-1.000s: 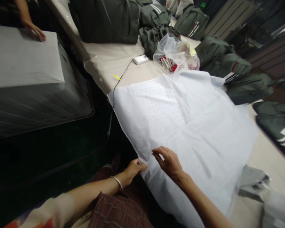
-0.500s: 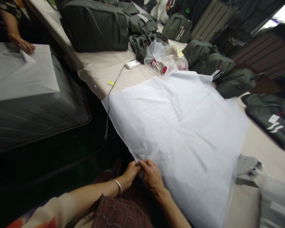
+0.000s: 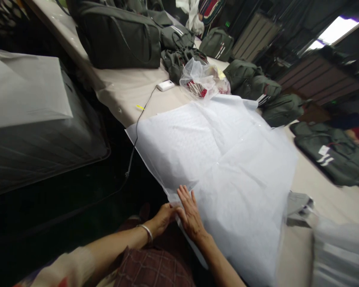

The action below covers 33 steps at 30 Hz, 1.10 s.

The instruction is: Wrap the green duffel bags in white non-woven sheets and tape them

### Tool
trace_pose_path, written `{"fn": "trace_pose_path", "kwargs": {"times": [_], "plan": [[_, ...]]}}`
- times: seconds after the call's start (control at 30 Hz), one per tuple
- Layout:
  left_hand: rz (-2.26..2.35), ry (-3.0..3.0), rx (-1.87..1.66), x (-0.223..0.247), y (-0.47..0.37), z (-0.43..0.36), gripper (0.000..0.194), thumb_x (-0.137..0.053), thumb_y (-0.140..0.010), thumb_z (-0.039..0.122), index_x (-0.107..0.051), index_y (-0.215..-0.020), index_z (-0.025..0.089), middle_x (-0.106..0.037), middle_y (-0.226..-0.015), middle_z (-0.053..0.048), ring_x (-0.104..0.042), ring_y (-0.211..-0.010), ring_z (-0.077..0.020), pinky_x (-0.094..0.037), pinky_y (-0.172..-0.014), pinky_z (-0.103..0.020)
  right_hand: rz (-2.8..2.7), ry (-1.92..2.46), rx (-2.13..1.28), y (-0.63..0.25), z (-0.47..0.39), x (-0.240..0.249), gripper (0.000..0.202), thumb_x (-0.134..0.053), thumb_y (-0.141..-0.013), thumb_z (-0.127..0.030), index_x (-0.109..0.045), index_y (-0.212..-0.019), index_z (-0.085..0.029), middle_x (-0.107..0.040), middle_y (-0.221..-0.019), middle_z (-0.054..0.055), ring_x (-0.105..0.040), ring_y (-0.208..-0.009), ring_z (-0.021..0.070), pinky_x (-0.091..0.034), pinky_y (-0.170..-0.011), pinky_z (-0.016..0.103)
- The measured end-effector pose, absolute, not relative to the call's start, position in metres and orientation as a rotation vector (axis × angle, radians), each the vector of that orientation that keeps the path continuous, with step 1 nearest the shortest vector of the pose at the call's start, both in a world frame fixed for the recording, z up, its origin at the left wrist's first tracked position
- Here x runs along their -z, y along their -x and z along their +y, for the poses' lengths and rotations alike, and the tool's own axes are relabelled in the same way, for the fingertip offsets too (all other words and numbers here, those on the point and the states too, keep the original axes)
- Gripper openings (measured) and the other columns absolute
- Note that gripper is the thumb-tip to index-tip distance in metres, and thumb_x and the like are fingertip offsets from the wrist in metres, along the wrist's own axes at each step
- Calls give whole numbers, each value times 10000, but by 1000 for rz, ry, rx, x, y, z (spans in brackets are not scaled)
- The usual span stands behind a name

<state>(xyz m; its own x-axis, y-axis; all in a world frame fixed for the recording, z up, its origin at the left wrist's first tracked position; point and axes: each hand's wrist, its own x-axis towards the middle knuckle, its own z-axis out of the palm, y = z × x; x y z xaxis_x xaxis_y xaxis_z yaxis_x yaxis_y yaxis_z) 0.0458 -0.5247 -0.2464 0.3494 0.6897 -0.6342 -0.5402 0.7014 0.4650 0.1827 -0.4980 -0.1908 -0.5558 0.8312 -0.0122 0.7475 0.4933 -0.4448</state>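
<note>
A large white sheet (image 3: 239, 191), thin and creased, covers the near part of the table and hangs over its front edge. At that edge my left hand (image 3: 164, 217) pinches the border of the sheet, its fingers closed. Right beside it, my right hand (image 3: 192, 217) lies on the sheet with its fingers stretched out; its thumb reaches toward the left fingertips. Whether the two hands touch cannot be made out exactly.
Dark green bags (image 3: 122, 40) line the back and right of the table (image 3: 143, 79). A clear plastic bag (image 3: 199, 79) with red-and-white pieces and a white device (image 3: 165, 85) on a cable lie beyond the sheet. A wrapped stack (image 3: 26, 91) stands left; grey packets (image 3: 299, 209) lie right.
My right hand has gone from pinching the sheet's edge to lying spread on it. My left hand keeps its pinch. The other person's hand at the left stack has left view.
</note>
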Motion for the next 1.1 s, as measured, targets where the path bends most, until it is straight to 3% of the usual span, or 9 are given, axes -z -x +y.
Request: {"fn": "trace_pose_path", "kwargs": {"times": [0.07,0.2,0.33,0.43,0.6,0.73,0.8,0.97,1.1], "plan": [[893,-180,-778,244,-43,-524,581,-852,-561,530,-723,-946,115,-706,-822,-74,-625,-766,-214,-484,-740,-324,-2504,1377,-547,-186,-503,186,628,-342,-999,-464,-196,-1533,-168,-283,-1575,131,-201,-1473,271,-163,-1203,577],[907,-188,-758,246,-41,-523,623,-842,-546,603,-713,-915,118,-695,-760,-47,-621,-732,-191,-467,-677,-275,-2657,1291,-587,-190,-512,188,592,-414,-987,-451,-254,-1518,-240,-418,-1513,62,-320,-1432,220,-231,-1204,514],[941,-102,-697,261,-40,-519,647,-881,-489,523,-684,-977,147,-720,-832,-48,-652,-774,-218,-487,-700,-298,-2343,1768,-277,-221,-504,200,568,-297,-1016,-425,-217,-1528,-192,-292,-1572,89,-216,-1470,232,-228,-1191,548],[995,-69,-676,271,-39,-513,582,-879,-471,429,-662,-946,173,-718,-856,-29,-652,-835,-224,-493,-732,-301,-2082,2136,-42,-267,-503,215,668,-239,-995,-541,-272,-1508,-114,-288,-1562,151,-217,-1469,275,-178,-1185,590],[934,-97,-607,258,-31,-507,481,-825,-531,407,-640,-914,184,-708,-864,-29,-658,-863,-235,-508,-767,-325,-1970,2548,-51,-326,-526,249,856,-121,-931,-686,-350,-1473,-64,-289,-1553,184,-229,-1461,315,-169,-1173,592],[806,-231,-517,247,-3,-510,517,-770,-639,528,-639,-1015,199,-708,-1014,-61,-663,-963,-227,-495,-842,-319,-2036,2594,-62,-335,-530,259,816,-120,-943,-651,-303,-1495,-79,-237,-1580,145,-172,-1480,278,-123,-1192,545],[838,-487,-385,252,16,-512,502,-688,-692,597,-650,-1001,203,-709,-985,-56,-670,-927,-220,-491,-794,-306,-2032,2604,-104,-338,-524,257,817,-121,-937,-643,-297,-1497,-75,-231,-1584,135,-173,-1481,271,-102,-1196,534],[1139,-1108,-264,253,60,-509,259,-689,-657,418,-633,-683,166,-648,-667,-9,-616,-731,-207,-424,-659,-278,-1835,2455,-177,-350,-505,237,910,-46,-886,-697,-359,-1473,-77,-294,-1568,128,-191,-1478,266,-100,-1200,515],[1145,-1474,-435,208,57,-486,239,-503,-862,365,-670,-853,194,-704,-806,10,-636,-778,-177,-458,-704,-254,-1541,2344,-105,-348,-493,222,947,-32,-868,-724,-342,-1478,-70,-294,-1564,154,-192,-1477,285,-127,-1189,546]]}}
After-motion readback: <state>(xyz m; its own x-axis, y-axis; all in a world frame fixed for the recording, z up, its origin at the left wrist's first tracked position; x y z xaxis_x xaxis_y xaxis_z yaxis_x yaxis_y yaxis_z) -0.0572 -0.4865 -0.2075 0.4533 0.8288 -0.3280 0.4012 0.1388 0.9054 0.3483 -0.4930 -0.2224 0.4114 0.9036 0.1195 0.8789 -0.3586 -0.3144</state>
